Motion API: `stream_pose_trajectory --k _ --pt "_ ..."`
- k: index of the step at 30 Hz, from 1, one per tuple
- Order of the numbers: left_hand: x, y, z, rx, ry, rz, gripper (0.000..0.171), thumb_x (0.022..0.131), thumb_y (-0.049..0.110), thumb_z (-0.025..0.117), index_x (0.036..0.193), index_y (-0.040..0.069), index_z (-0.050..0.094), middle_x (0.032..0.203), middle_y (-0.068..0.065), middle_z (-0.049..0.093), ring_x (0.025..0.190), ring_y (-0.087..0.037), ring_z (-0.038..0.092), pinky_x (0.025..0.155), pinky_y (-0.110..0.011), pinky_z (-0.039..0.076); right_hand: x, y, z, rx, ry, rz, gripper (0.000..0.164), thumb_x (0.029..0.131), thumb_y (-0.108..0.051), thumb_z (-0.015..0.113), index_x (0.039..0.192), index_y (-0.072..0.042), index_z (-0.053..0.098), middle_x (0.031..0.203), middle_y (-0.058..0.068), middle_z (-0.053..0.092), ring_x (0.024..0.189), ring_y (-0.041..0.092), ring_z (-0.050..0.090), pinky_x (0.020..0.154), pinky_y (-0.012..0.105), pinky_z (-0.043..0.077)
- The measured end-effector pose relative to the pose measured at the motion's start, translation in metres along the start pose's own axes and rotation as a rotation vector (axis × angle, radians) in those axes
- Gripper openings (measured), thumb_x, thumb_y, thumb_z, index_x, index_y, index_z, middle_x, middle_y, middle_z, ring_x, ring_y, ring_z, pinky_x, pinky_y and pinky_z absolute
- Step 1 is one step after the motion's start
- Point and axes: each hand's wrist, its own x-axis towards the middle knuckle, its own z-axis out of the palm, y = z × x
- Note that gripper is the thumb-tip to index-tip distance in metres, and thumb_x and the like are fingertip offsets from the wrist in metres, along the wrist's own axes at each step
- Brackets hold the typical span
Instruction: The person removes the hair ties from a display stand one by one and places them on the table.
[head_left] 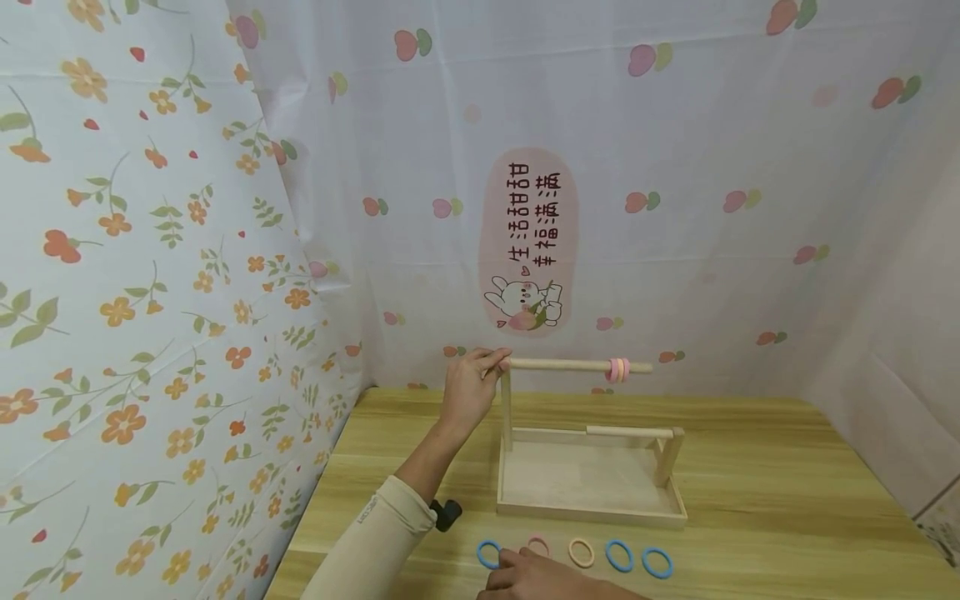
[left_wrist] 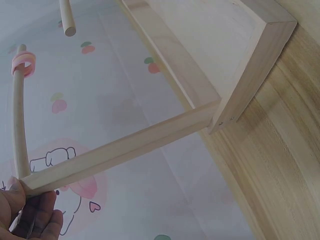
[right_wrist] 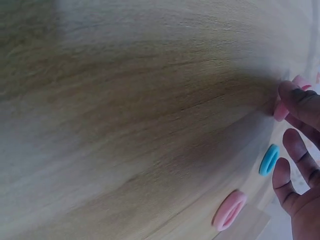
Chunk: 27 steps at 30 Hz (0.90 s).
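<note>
My left hand (head_left: 471, 387) grips the top corner of a light wooden ring rack (head_left: 506, 408), thumb and fingers around the post's end in the left wrist view. Pink and yellow rings (head_left: 617, 370) hang near the free end of its upper rod (head_left: 558, 364). At the bottom of the head view my right hand (head_left: 536, 577) is low over the table. The right wrist view shows its thumb and a finger pinching a pink ring (right_wrist: 281, 110), partly hidden by the thumb. A blue ring (right_wrist: 269, 160) and another pink ring (right_wrist: 230, 210) lie close to its other fingers.
Along the table front lie a blue ring (head_left: 488, 554), a pink ring (head_left: 537, 546), a beige ring (head_left: 581, 552) and two more blue rings. The rack's shallow tray base (head_left: 592, 510) carries a shorter, lower rod (head_left: 628, 432). Patterned curtains (head_left: 420, 250) surround the table (head_left: 780, 483).
</note>
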Motion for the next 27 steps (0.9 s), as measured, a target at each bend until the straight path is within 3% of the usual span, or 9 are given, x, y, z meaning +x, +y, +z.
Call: stream_pose_trajectory --k 14,19,21,26,27 --pt "-0.001 0.000 0.001 0.000 -0.001 0.005 0.027 0.102 0.020 0.077 0.126 0.009 0.084 0.118 -0.013 0.084 0.091 -0.025 0.077 0.074 -0.033 0.059 -0.001 -0.003 0.001 0.004 -0.005 0.026 0.027 0.114 -0.033 0.062 0.135 -0.024 0.077 0.117 -0.014 0.079 0.085 -0.005 0.036 0.074 0.002 0.019" --pt "-0.002 -0.001 0.001 0.000 -0.003 0.011 0.028 0.103 0.021 0.076 0.126 0.008 0.084 0.118 -0.013 0.084 0.095 -0.028 0.079 0.076 -0.039 0.063 -0.005 0.001 0.006 -0.051 0.069 -0.046 0.024 0.114 -0.033 0.065 0.132 -0.025 0.077 0.120 -0.014 0.080 0.093 -0.005 0.057 0.083 0.002 0.028" --pt "-0.001 0.000 0.001 -0.001 -0.008 0.005 0.029 0.103 0.022 0.076 0.127 0.009 0.084 0.120 -0.013 0.083 0.097 -0.029 0.079 0.078 -0.040 0.064 -0.007 0.002 0.004 -0.021 0.092 -0.046 0.023 0.113 -0.032 0.066 0.132 -0.024 0.077 0.121 -0.013 0.080 0.097 -0.001 0.063 0.089 0.002 0.030" --pt "-0.001 0.000 0.000 0.001 -0.004 0.008 0.028 0.103 0.022 0.076 0.127 0.011 0.084 0.119 -0.013 0.084 0.099 -0.030 0.079 0.080 -0.042 0.064 -0.014 0.003 -0.011 0.019 0.113 0.042 0.024 0.114 -0.036 0.064 0.132 -0.025 0.077 0.122 -0.012 0.079 0.094 0.000 0.057 0.084 0.000 0.029" --pt "-0.001 0.000 0.000 0.005 -0.002 0.009 0.028 0.103 0.022 0.077 0.127 0.011 0.084 0.119 -0.012 0.084 0.098 -0.029 0.079 0.079 -0.041 0.064 -0.016 0.004 -0.015 -0.015 0.116 0.050 0.025 0.113 -0.037 0.065 0.132 -0.026 0.077 0.122 -0.013 0.078 0.095 0.000 0.056 0.084 0.000 0.030"
